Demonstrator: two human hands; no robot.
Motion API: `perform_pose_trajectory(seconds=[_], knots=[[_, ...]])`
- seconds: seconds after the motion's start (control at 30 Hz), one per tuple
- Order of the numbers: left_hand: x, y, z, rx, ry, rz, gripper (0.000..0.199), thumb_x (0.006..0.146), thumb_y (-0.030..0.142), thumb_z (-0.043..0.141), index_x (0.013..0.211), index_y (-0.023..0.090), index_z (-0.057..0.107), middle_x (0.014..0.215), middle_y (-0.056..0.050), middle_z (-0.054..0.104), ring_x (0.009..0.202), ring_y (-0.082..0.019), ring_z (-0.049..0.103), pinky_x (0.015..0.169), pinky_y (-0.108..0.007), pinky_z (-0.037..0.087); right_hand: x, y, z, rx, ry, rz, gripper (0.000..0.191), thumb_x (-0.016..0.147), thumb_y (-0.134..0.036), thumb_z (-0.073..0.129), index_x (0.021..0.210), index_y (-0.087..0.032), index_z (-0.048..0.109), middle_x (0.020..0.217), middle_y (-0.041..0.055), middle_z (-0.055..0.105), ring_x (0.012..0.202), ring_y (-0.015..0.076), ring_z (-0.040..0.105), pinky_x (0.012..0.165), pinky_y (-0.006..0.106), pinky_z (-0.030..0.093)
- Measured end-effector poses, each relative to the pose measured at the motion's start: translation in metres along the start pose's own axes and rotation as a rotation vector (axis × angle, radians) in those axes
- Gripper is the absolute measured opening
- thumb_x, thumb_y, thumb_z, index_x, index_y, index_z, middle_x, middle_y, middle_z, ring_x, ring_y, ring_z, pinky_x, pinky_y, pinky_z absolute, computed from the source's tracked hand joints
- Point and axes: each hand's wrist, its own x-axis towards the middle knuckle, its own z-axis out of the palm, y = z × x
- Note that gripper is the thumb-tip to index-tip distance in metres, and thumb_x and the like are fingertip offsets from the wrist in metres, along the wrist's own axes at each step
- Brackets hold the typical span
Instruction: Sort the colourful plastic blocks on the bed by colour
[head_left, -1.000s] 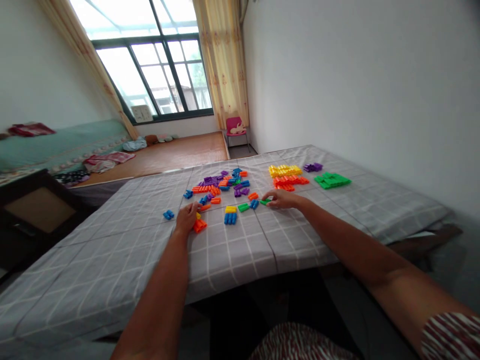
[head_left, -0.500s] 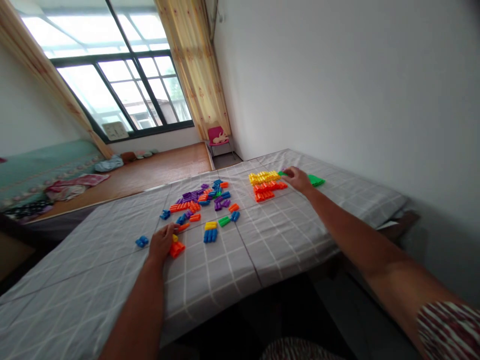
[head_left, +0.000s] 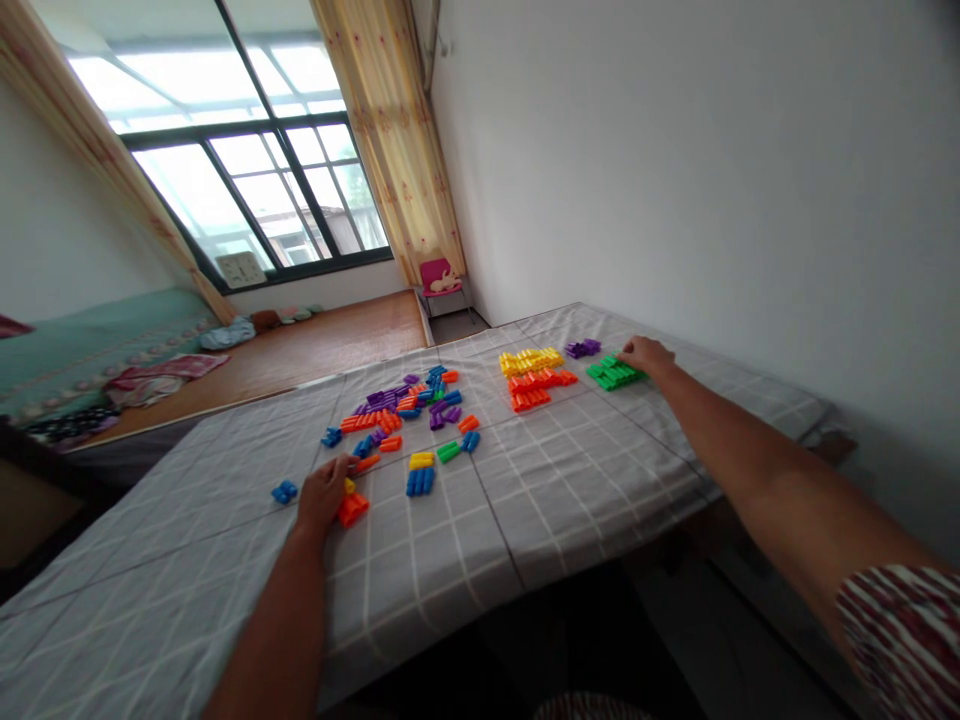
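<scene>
My left hand (head_left: 324, 494) rests low over the near left of the table, its fingers closed at the end of an orange plastic block (head_left: 365, 465). Beside its palm lie other orange blocks (head_left: 352, 510) and a partly hidden yellow one. My right hand (head_left: 649, 355) reaches to the far right, fingertips pinched at the back edge of a group of green blocks (head_left: 613, 375). A green block appears to be at those fingertips, though the fingers partly cover it. Just left of this group are purple blocks (head_left: 583, 348), with yellow blocks (head_left: 531, 360) and orange-red blocks (head_left: 534, 388) in rows further left.
Mixed purple, orange and blue blocks (head_left: 382, 410) spread over the middle left of the checked grey cloth (head_left: 435, 560). Nearer stand joined yellow and blue blocks (head_left: 421, 475), a green block (head_left: 448, 452) and a separate blue cluster (head_left: 284, 491). A white wall (head_left: 675, 180) borders the right side.
My right hand has moved right, from beside the yellow rows to the green group, carrying a green block. The purple group behind it is now uncovered. My left hand has barely moved.
</scene>
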Motion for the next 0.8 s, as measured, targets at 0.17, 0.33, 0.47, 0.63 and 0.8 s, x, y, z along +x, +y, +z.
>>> perform_pose_trajectory(seconds=[0.17,0.33,0.47,0.63,0.8], knots=[[0.002,-0.003,0.001,-0.010,-0.015,0.014,0.053,0.081,0.053,0.038,0.099,0.017,0.073,0.087,-0.006,0.075,0.079,-0.024,0.067,0.069,-0.030,0.049,-0.005,0.003,-0.009,-0.006,0.023,0.028,0.033,0.083,-0.048,0.057,0.096,-0.021,0.073,0.106,0.0168,0.068,0.097,0.0280,0.059,0.078,0.043,0.039],[0.004,-0.007,0.004,0.010,-0.026,0.034,0.054,0.083,0.053,0.037,0.099,0.016,0.073,0.088,-0.007,0.075,0.080,-0.024,0.066,0.069,-0.029,0.048,-0.018,-0.017,-0.018,0.012,0.213,-0.089,0.034,0.090,-0.037,0.047,0.093,-0.013,0.071,0.103,0.0212,0.068,0.094,0.0265,0.058,0.075,0.038,0.039],[0.006,-0.012,0.008,-0.009,-0.040,0.070,0.054,0.085,0.051,0.035,0.098,0.015,0.074,0.090,-0.008,0.075,0.081,-0.022,0.066,0.071,-0.028,0.047,-0.054,-0.079,-0.009,0.158,0.303,-0.469,0.026,0.089,-0.030,0.048,0.099,-0.015,0.068,0.095,0.0126,0.071,0.086,0.0216,0.060,0.074,0.030,0.043],[0.006,-0.016,0.013,-0.033,-0.032,0.075,0.057,0.086,0.052,0.033,0.101,0.012,0.073,0.092,-0.010,0.074,0.082,-0.022,0.066,0.072,-0.028,0.046,-0.147,-0.168,0.026,0.338,-0.150,-0.993,0.022,0.088,-0.035,0.055,0.096,-0.019,0.068,0.091,0.0048,0.071,0.075,0.0153,0.063,0.072,0.025,0.046],[0.003,-0.016,0.013,-0.069,-0.041,0.087,0.057,0.087,0.053,0.033,0.100,0.013,0.073,0.088,-0.009,0.074,0.079,-0.021,0.065,0.069,-0.027,0.045,-0.204,-0.215,0.060,0.286,-0.336,-1.196,0.036,0.080,-0.021,0.065,0.115,-0.018,0.064,0.116,0.0094,0.067,0.093,0.0181,0.065,0.085,0.030,0.047]])
